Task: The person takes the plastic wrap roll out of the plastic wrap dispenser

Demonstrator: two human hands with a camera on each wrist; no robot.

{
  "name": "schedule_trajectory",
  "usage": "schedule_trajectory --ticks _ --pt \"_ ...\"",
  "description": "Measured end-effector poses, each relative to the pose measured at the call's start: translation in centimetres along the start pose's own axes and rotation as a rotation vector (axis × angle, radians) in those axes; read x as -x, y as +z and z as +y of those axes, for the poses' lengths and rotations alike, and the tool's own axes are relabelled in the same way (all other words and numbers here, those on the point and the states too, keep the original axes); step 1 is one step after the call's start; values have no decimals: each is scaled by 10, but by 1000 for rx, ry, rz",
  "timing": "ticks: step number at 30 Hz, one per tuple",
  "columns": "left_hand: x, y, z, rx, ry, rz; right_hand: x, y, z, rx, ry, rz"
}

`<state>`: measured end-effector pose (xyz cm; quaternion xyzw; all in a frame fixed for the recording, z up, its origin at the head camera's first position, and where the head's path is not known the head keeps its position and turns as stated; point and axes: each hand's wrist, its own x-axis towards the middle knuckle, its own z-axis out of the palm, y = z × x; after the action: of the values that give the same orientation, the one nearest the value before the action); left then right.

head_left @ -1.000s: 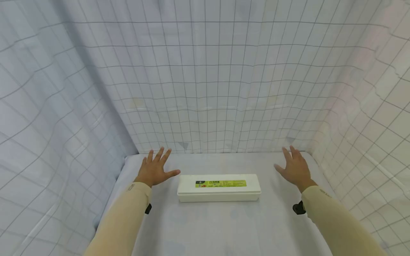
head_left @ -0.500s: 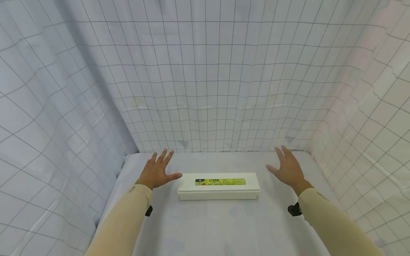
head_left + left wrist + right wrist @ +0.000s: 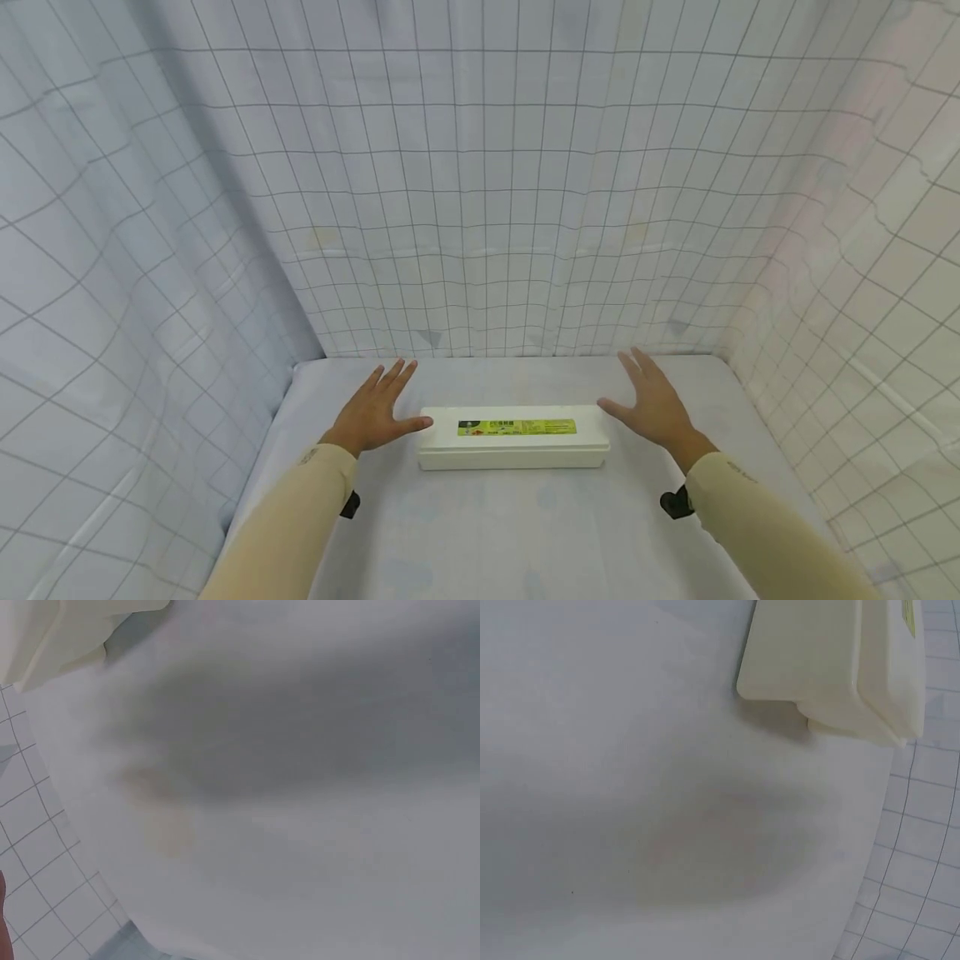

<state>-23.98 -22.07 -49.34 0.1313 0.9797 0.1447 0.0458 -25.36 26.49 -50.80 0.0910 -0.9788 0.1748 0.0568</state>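
A long white box (image 3: 513,458) with a lid and a yellow-green label (image 3: 517,427) lies crosswise on the white table. Beside its left end, my left hand (image 3: 369,418) hovers with fingers spread and the thumb reaching toward the lid's corner. At the opposite end my right hand (image 3: 654,406) is held out, fingers straight, its thumb near the lid's right corner. Neither hand holds anything; whether a thumb touches the lid I cannot tell. In the right wrist view one end of the box (image 3: 802,660) shows at the top, and the left wrist view catches its other end (image 3: 67,634).
The white table (image 3: 495,533) reaches back to a white curtain with a dark grid (image 3: 510,208). More gridded cloth hangs on the left (image 3: 97,333) and right (image 3: 885,333). A dark wrist device (image 3: 677,503) sits under the right sleeve.
My right hand has moved left, closer to the box's right end. The left hand has shifted slightly right and nearer. The box stays in place.
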Motion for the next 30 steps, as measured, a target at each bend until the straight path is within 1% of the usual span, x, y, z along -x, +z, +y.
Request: schedule_trajectory --ticks 4,7,12,16,21,26,30 --pt "1 6 2 29 33 2 3 6 -12 -6 -12 -16" --pt "2 12 2 42 53 6 6 10 -20 -16 -41 -13" --pt "3 23 1 75 69 10 9 17 -25 -53 -87 5" --pt "3 31 0 106 75 27 13 27 -24 -80 -95 -5" --pt "5 41 0 127 70 47 19 39 -27 -82 -83 -43" --pt "8 49 5 176 78 29 26 48 -32 -87 -99 -48" --pt "9 56 8 196 63 18 28 55 -37 -81 -108 -53"
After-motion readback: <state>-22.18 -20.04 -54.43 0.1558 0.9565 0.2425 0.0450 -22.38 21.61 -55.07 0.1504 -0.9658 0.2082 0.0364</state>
